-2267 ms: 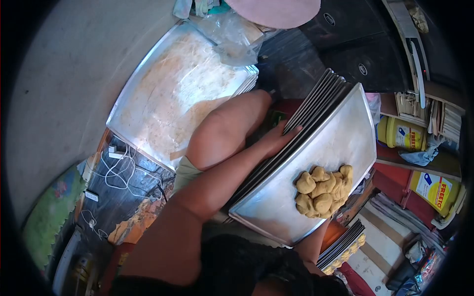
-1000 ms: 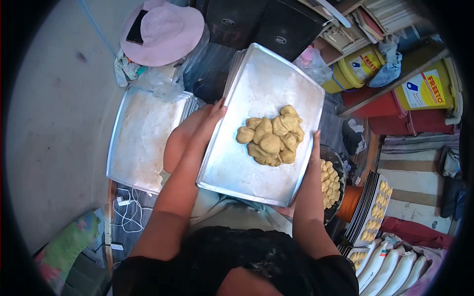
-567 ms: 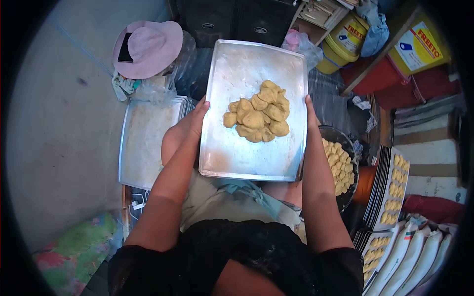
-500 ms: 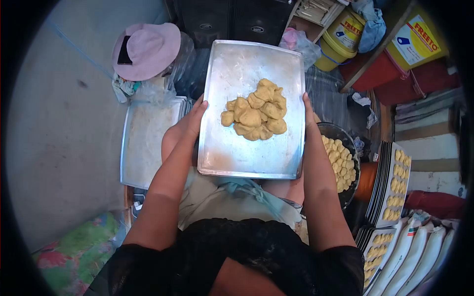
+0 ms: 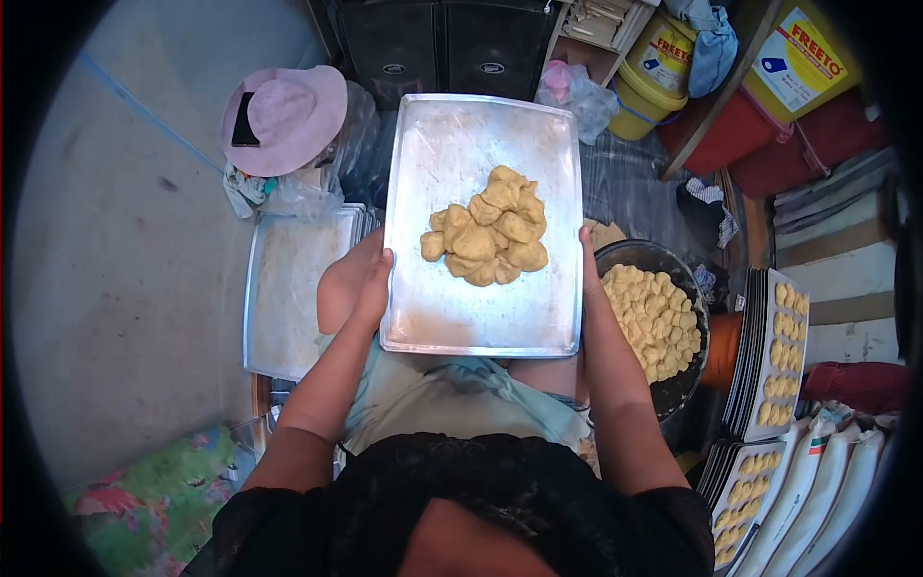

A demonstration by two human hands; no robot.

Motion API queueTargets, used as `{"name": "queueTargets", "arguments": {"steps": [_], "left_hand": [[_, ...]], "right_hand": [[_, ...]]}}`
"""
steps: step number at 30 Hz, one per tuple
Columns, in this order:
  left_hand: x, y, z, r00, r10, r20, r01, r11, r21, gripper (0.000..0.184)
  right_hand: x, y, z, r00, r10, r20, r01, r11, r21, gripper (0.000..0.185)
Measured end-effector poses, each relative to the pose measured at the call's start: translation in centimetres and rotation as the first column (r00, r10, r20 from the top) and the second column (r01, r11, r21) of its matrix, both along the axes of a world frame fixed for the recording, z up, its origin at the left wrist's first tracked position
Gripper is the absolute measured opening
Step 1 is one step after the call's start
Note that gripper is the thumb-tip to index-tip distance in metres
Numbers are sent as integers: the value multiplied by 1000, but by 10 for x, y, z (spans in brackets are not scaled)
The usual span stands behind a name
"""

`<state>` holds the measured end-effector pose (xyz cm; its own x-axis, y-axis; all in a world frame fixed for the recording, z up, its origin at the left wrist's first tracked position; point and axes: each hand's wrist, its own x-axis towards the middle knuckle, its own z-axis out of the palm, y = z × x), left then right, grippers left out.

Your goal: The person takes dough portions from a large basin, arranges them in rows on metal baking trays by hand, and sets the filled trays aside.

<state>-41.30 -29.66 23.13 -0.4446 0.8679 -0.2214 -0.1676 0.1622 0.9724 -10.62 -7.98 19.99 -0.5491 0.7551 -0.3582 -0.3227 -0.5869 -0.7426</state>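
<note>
A shiny metal baking tray (image 5: 433, 322) is held over my lap, with a heap of yellow-brown dough pieces (image 5: 486, 236) near its middle. My left hand (image 5: 373, 287) grips the tray's left edge, its thumb on the rim and the other fingers hidden underneath. On the opposite edge, my right hand (image 5: 589, 264) holds the tray the same way, fingers mostly out of sight. To the right of my right forearm is a round black tub (image 5: 694, 370) filled with many similar dough pieces (image 5: 654, 322).
Metal trays (image 5: 293, 298) lie stacked at left, below a pink hat (image 5: 288, 120) with a dark phone on it. Stacked trays with rows of dough (image 5: 781, 356) stand at right, beside white sacks (image 5: 817, 490). Yellow buckets (image 5: 654, 67) and black speakers (image 5: 394, 43) are at the back.
The tray with its dough heap has shifted slightly left and down in view, both hands still on it. More of the black tub shows at right.
</note>
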Motion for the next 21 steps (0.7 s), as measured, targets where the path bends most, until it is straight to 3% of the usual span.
{"name": "queueTargets", "arguments": {"steps": [1, 4, 5, 7, 10, 11, 14, 16, 17, 20, 21], "left_hand": [[0, 1, 4, 1000, -1, 5, 1, 1000, 1, 65], [-22, 3, -36, 934, 45, -354, -29, 998, 49, 62], [-24, 2, -38, 794, 88, -602, -62, 996, 64, 60], [-15, 5, 1, 336, 144, -931, -112, 987, 112, 58], [-4, 47, 48, 583, 72, -809, 136, 974, 184, 53], [4, 62, 51, 672, -44, -739, 202, 971, 126, 50], [7, 95, 68, 793, -370, -484, 393, 918, -58, 41], [-5, 105, 91, 786, -534, -312, 480, 844, -238, 34], [-16, 108, 80, 789, -486, -375, 440, 874, -206, 27], [-47, 132, 62, 864, -183, -469, 264, 958, 113, 29], [-51, 143, 74, 865, -110, -490, 161, 985, 63, 29]], "right_hand": [[1, 3, -6, 999, 7, -34, -7, 1000, 7, 84], [10, 23, -6, 982, -51, 180, 42, 998, 53, 71], [7, 32, 0, 932, -197, 304, 97, 944, 315, 68], [-7, 41, 48, 746, -541, 390, 71, 646, 760, 62], [-48, 39, 120, 841, -299, 451, -280, 473, 835, 59], [-68, 44, 114, 902, -173, 395, -308, 382, 871, 56], [-103, 33, 117, 581, -216, 785, -802, 16, 598, 46], [-110, 41, 127, 566, 19, 824, -822, 86, 563, 38], [-112, 45, 130, 549, 139, 824, -836, 116, 537, 35], [-119, 62, 133, 598, 332, 730, -801, 290, 524, 31], [-124, 65, 149, 598, 322, 734, -796, 349, 495, 31]]}}
